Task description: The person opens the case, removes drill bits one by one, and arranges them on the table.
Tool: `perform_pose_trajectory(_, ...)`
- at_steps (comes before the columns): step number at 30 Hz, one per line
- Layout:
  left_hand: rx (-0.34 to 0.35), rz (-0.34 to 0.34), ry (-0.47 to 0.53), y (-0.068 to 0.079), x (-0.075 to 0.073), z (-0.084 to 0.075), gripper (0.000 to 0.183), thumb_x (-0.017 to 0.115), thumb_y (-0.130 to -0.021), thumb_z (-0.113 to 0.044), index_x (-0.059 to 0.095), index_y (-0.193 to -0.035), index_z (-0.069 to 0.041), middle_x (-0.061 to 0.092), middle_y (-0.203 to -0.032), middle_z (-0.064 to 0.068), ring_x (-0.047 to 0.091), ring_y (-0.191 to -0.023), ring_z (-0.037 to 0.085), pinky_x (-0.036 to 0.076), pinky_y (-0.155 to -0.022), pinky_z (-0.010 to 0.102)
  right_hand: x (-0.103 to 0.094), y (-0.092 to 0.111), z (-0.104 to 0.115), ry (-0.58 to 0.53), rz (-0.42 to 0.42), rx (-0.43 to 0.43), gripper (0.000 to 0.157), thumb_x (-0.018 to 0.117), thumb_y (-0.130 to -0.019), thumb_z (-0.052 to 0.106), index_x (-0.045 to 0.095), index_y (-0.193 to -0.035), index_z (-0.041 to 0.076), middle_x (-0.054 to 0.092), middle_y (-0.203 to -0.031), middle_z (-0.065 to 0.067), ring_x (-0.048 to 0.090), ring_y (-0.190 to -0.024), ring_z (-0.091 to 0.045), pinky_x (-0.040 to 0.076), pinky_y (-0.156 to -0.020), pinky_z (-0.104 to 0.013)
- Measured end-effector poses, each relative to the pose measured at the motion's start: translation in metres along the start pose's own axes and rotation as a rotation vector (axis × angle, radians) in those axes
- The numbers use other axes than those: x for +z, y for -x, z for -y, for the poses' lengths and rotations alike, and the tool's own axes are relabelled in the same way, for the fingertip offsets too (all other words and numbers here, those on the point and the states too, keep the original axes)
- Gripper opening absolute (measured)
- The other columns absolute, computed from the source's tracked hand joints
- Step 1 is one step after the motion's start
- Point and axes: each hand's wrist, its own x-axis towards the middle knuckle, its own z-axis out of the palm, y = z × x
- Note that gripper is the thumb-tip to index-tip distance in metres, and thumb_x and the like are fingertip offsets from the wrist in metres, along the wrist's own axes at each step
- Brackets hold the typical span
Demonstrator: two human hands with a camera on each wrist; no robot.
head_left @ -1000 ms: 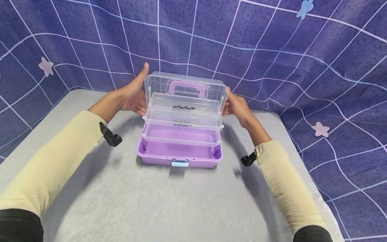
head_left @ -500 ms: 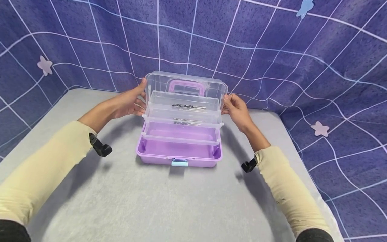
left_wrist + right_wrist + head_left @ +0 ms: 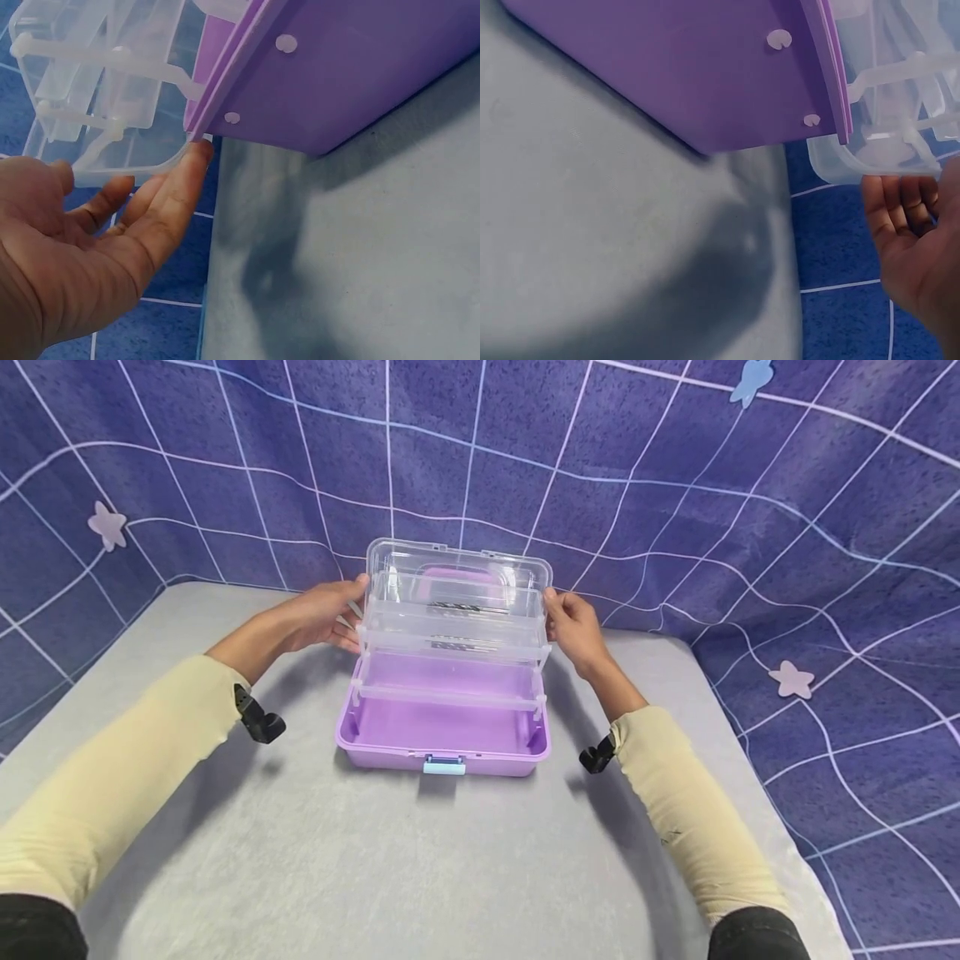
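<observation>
In the head view a purple toolbox [image 3: 450,762] stands with its clear lid [image 3: 384,557] raised at the back. Clear stepped trays [image 3: 382,639] hang above the base. Drill bits [image 3: 468,608] lie in the top tray, and more drill bits [image 3: 462,644] in the tray below. My left hand [image 3: 326,612] holds the lid's left edge, thumb at the rim and fingers behind; the left wrist view shows those fingers [image 3: 169,214] against the clear plastic. My right hand [image 3: 576,628] grips the right edge between thumb and fingers [image 3: 900,202]. A purple handle [image 3: 461,581] shows through the lid.
The box rests on a grey table [image 3: 420,868]. A light blue latch [image 3: 444,767] sits on its front. Behind hangs a dark blue curtain [image 3: 637,510] with a grid of light lines and star shapes [image 3: 791,679].
My left thumb has come down onto the lid's rim. The lid has tipped forward, the trays have shifted with it, and my right hand has moved slightly left with its edge.
</observation>
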Motion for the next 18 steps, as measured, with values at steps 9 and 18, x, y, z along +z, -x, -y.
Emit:
perform_pose_trajectory(9,-0.036,-0.001,-0.013,-0.006,0.004,0.002,0.034,0.033,-0.124,-0.039,0.044,-0.127,-0.006,0.059,-0.089,0.009,0.076,-0.070,0.018,0.071,-0.075,0.035,0.006,-0.007,-0.004,0.189,-0.038,0.054,0.043,0.056,-0.119,0.043,0.063,-0.092,0.011,0.059,-0.083,0.005,0.058,-0.078,-0.010,0.053,-0.067,-0.021)
perform_pose_trajectory(18,-0.065,0.011,-0.024,-0.010,0.006,0.006,0.018,0.036,-0.122,-0.017,0.046,-0.124,-0.002,0.064,-0.085,0.008,0.075,-0.071,0.016,0.069,-0.072,0.031,0.011,-0.011,-0.012,0.283,-0.020,0.143,0.047,0.054,-0.119,0.043,0.061,-0.088,0.010,0.056,-0.072,0.005,0.055,-0.063,-0.010,0.046,-0.059,-0.022)
